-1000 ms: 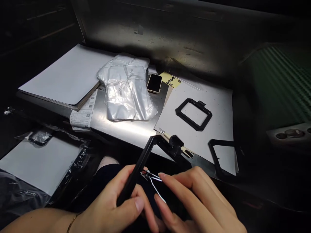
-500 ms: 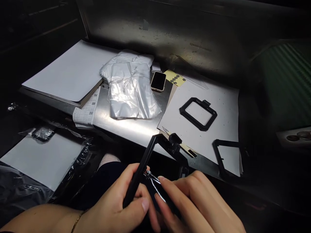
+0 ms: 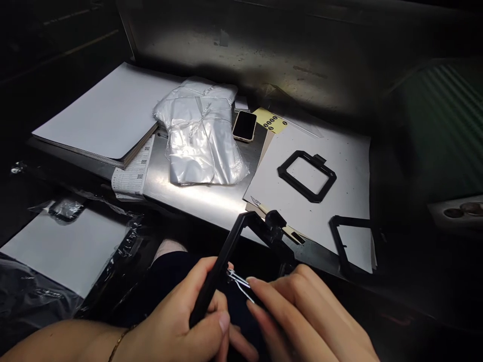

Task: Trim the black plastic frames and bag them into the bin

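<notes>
My left hand (image 3: 188, 317) is closed around the near left side of a black plastic frame (image 3: 215, 274), which is tilted up above my lap. My right hand (image 3: 305, 311) pinches a thin, shiny metal tool with two slim arms that looks like tweezers (image 3: 240, 282). Its tips meet the inner side of the frame, close to my left fingertips. What the tips touch there is too small to make out. A dark clip-like part (image 3: 275, 221) juts from the far side of the held frame. Just beyond lies a craft knife (image 3: 260, 204) with a pale handle.
Another black frame (image 3: 307, 176) rests on white sheets (image 3: 350, 166), and a further one (image 3: 339, 246) overlaps their right edge. Clear plastic bags (image 3: 199, 146), a phone (image 3: 245, 125), a yellow sticker sheet (image 3: 260, 116) and a paper stack (image 3: 98, 110) are behind. A bagged white sheet (image 3: 71, 251) lies left.
The metal tool's lower arm has come nearer the upper one as my right fingers squeeze together. The held frame has shifted slightly; both hands stay in about the same place.
</notes>
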